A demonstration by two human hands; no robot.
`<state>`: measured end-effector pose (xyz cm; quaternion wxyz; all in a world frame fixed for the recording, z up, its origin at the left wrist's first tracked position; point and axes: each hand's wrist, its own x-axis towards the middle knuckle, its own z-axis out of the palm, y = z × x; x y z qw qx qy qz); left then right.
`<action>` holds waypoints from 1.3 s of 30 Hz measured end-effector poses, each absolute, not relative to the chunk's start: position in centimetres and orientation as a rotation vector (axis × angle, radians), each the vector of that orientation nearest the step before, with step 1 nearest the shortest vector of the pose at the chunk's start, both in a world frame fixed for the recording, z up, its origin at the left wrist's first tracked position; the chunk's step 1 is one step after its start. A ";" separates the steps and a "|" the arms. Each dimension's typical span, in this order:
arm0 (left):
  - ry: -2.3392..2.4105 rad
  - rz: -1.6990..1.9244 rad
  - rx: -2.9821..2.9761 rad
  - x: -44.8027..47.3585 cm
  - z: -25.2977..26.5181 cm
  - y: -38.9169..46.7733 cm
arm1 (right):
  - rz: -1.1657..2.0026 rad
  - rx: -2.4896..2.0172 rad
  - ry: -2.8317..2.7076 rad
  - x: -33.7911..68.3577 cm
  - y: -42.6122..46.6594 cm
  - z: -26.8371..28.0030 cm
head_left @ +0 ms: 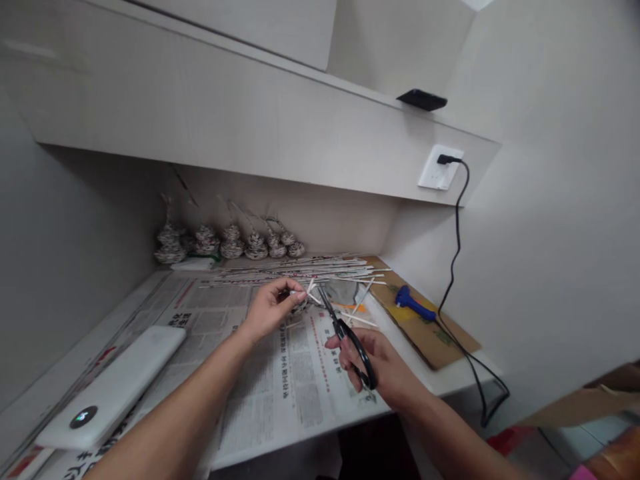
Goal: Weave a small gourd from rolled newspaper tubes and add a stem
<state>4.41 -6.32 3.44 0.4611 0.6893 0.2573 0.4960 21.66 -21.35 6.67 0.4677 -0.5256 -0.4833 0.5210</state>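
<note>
My left hand (273, 308) is closed, thumb against fingers, on a small woven paper piece (301, 306). Most of that piece is hidden behind the fingers. Short white paper ends (313, 291) stick out of it to the right. In my right hand (383, 365) is a pair of black-handled scissors (356, 340), fingers through the loops. Its blades point up and left, with the tips close beside the paper ends. Whether the blades touch the paper I cannot tell. A few loose cut strips (361, 319) lie on the newspaper (260, 373) just beyond the scissors.
Long rolled paper sticks (300, 272) lie across the back. Behind them stand several woven gourd shapes (256, 247). A blue glue gun (416, 305) rests on cardboard (440, 353), its cord running to a wall socket (440, 168). A white power bank (117, 383) lies left; a shelf (250, 127) overhangs.
</note>
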 end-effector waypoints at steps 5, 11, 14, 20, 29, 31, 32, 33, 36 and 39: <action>0.556 1.117 1.590 4.5 3.8 -6.9 | 1.222 -1.332 -1.249 21.9 -20.9 5.9; 0.411 0.950 1.308 4.5 3.9 -7.0 | 0.840 -1.358 -1.488 23.2 -20.7 5.0; 0.380 0.935 1.222 4.5 3.9 -7.1 | 0.605 -1.412 -1.621 23.4 -20.5 4.7; 0.275 0.864 1.137 5.0 3.4 -7.5 | 0.234 -1.418 -1.795 22.9 -19.7 4.1; 0.256 0.851 1.117 5.2 3.2 -7.8 | 0.167 -1.474 -1.798 22.3 -19.3 4.3; 0.262 0.852 1.111 5.2 3.2 -7.8 | 0.166 -1.485 -1.795 22.3 -19.3 4.3; 0.266 0.853 1.107 5.2 3.2 -7.8 | 0.170 -1.489 -1.795 22.3 -19.3 4.3; 0.270 0.856 1.104 5.2 3.2 -7.8 | 0.177 -1.493 -1.795 22.2 -19.3 4.3; 0.282 0.866 1.098 5.2 3.2 -7.8 | 0.195 -1.508 -1.796 22.3 -19.4 4.4; 0.294 0.868 1.095 5.2 3.3 -7.8 | 0.170 -1.527 -1.789 22.3 -19.4 4.3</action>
